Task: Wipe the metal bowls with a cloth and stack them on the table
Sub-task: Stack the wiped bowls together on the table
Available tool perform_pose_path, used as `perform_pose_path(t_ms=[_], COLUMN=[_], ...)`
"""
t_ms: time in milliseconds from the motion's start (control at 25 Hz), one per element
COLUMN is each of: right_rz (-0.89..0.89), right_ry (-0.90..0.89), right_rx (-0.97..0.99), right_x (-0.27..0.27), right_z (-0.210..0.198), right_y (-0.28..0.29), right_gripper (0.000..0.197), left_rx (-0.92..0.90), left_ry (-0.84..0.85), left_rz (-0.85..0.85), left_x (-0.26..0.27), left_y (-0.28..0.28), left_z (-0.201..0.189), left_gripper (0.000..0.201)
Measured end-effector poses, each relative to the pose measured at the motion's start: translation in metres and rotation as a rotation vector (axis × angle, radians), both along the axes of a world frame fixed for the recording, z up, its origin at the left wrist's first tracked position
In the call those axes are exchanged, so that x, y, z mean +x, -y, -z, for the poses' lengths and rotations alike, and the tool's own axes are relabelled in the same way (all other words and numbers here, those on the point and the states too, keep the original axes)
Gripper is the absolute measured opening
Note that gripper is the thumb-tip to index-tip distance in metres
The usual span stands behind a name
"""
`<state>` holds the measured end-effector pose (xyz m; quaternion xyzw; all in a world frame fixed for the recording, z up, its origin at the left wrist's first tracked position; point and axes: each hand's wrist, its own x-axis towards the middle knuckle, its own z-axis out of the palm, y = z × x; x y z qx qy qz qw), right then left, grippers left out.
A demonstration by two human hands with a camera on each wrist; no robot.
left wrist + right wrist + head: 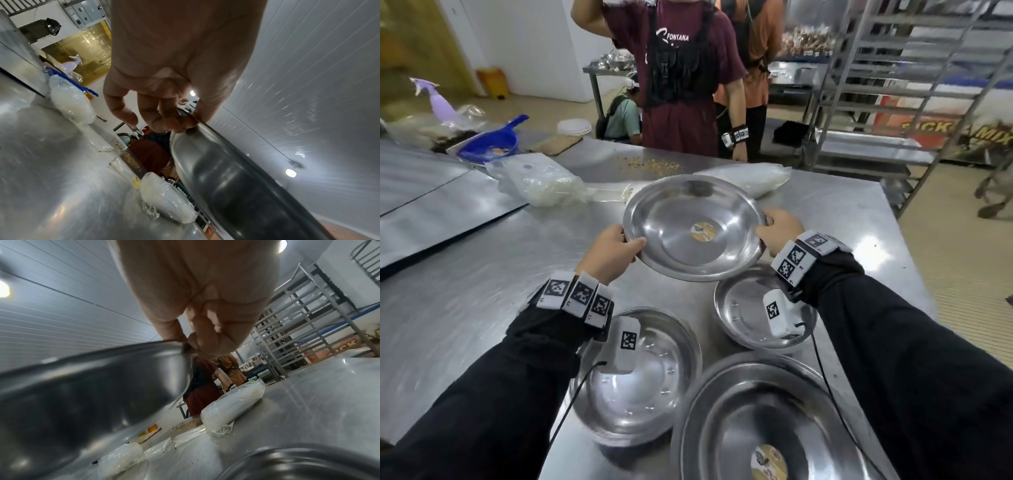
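We hold the bowl (pixel 694 228) level above the desk (pixel 482 274), left hand (pixel 613 251) and right hand (pixel 779 231) each pinching opposite rims, three bowls lying nearer us below.

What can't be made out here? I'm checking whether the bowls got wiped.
- Held bowl: underside blurred in both wrist views; sticker print too small.
- Nearest bowl: cut off by the head view's bottom edge.
- Small bowl: partly behind the right hand and its wrist camera.
- Cloth: in no view.
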<state>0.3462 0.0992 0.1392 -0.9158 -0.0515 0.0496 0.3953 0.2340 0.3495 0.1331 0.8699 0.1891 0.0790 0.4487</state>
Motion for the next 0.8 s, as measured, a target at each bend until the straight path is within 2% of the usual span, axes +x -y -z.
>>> perform_pose_path(t_ms=[200,360,480,600,680,800], right_rz=[-0.052,-0.107,-0.117,-0.131,-0.159,-0.183], right_ry=[0.045,0.075,0.067,0.035,-0.011,-0.049], right_rx=[-0.026,-0.072,-0.068,-0.073,-0.111,-0.146], right_x=[-0.068,-0.129,-0.171,-0.205,-0.224,-0.242], right_z=[-0.027,-0.026,-0.009,0.022,0.044,0.072], right_y=[0.074,0.124,0.151,0.168,0.177,0.186], right_gripper=[0.019,0.014,0.008,0.012,0.014,0.009], left_rx=[0.052,0.078,0.147,0.177,0.176,0.287], left_ry=[0.022,-0.006,0.008,0.012,-0.035,-0.148], left_rz=[0.021,0.006,-0.014,-0.001,-0.006,-0.010], left_x=[-0.071,-0.135,-0.183,-0.215,-0.231,-0.245], left_y=[0.064,0.113,0.145,0.161,0.167,0.172], left_z=[-0.024,-0.019,0.001,0.033,0.056,0.083], left_gripper=[0.029,0.025,0.025,0.015,0.012,0.018])
